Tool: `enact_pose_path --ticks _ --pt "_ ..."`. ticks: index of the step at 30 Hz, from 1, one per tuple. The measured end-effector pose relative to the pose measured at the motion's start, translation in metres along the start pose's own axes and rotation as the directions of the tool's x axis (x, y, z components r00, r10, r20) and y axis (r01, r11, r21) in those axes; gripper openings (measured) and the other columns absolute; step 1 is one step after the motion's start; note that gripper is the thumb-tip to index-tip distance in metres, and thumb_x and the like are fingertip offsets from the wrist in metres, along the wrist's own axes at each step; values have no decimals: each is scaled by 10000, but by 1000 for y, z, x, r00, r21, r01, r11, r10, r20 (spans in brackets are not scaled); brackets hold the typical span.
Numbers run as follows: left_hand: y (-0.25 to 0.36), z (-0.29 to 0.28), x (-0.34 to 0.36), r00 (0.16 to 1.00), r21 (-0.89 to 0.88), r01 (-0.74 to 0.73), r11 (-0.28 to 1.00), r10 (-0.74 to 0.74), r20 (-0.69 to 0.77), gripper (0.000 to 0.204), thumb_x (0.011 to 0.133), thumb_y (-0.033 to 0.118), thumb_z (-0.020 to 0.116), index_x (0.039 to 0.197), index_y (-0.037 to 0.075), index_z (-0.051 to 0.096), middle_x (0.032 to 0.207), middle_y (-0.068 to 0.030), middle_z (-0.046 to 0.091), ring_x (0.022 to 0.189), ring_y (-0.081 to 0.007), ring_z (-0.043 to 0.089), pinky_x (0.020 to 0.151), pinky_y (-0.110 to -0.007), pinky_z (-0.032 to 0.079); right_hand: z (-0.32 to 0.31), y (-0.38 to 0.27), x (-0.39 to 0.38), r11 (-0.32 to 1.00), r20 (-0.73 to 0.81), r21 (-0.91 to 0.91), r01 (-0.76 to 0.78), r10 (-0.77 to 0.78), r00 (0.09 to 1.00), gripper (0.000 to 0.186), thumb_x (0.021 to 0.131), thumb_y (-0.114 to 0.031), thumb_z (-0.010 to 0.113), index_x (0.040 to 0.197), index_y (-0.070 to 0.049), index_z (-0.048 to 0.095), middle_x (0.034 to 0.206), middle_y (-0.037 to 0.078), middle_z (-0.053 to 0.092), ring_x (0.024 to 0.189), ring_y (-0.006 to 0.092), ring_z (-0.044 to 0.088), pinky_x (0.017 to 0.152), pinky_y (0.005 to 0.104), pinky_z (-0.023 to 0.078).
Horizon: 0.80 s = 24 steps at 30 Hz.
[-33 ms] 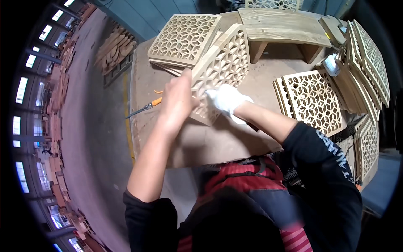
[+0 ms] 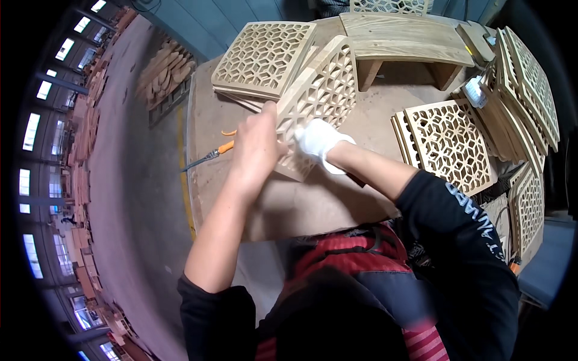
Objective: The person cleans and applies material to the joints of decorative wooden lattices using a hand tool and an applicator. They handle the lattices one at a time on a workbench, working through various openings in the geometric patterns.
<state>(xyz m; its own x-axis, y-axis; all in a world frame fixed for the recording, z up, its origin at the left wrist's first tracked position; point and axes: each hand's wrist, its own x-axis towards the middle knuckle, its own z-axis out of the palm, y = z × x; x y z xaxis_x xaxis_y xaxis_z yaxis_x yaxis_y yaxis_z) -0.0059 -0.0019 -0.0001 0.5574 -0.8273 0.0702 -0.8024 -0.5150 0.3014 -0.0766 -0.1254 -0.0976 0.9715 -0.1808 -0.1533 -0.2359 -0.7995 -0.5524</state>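
My bare left hand (image 2: 256,141) is closed around the left edge of a pale wooden lattice panel (image 2: 322,90), which stands tilted on the workbench (image 2: 289,207). Against the panel's lower openings lies my right hand (image 2: 322,143), in a white glove. Its fingers look bunched, but blur hides what they hold, if anything. To the left of my left hand rests a tool with an orange handle (image 2: 226,147) and a thin metal shaft. Behind it, a stack of lattice panels (image 2: 265,57) leans near the tilted one.
A low wooden stand (image 2: 409,39) sits at the back. More lattice panels (image 2: 448,144) lie to the right, with a tall leaning stack (image 2: 530,90) beyond them. On the floor at left is a pile of wooden pieces (image 2: 165,75).
My gloved right hand has shifted very slightly on the panel. My left hand keeps its grip on the edge.
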Motion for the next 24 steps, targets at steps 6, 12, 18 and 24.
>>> enact_pose_path --ticks 6,12,18,24 --pt "-4 0 -2 1000 -22 4 1000 -4 0 431 643 -10 815 984 -23 552 819 -248 674 832 -438 666 761 -494 511 -2 3 -30 999 28 45 28 -29 999 360 938 -179 493 1267 -125 631 991 222 691 877 381 678 808 469 544" --pt "9 1 -2 999 -28 -2 1000 1 -41 416 640 -12 807 954 -26 533 794 -249 669 813 -440 667 750 -490 509 3 8 -12 999 33 22 50 -51 998 325 921 -169 508 1199 -116 666 984 215 691 886 376 685 801 470 550" --pt "-4 4 -2 1000 -7 23 1000 -23 10 409 638 1 815 929 -22 529 792 -241 677 826 -434 673 760 -477 521 -18 -10 -36 994 128 78 -80 69 989 299 937 -172 490 1162 -113 678 1021 235 688 937 379 681 827 465 547" --pt "2 2 -1 1000 18 15 1000 -14 -27 462 613 0 848 952 -21 535 843 -247 675 856 -465 648 785 -523 497 11 5 -29 983 -101 179 41 -23 995 417 987 -337 457 945 -9 711 900 262 691 813 408 674 743 472 530"
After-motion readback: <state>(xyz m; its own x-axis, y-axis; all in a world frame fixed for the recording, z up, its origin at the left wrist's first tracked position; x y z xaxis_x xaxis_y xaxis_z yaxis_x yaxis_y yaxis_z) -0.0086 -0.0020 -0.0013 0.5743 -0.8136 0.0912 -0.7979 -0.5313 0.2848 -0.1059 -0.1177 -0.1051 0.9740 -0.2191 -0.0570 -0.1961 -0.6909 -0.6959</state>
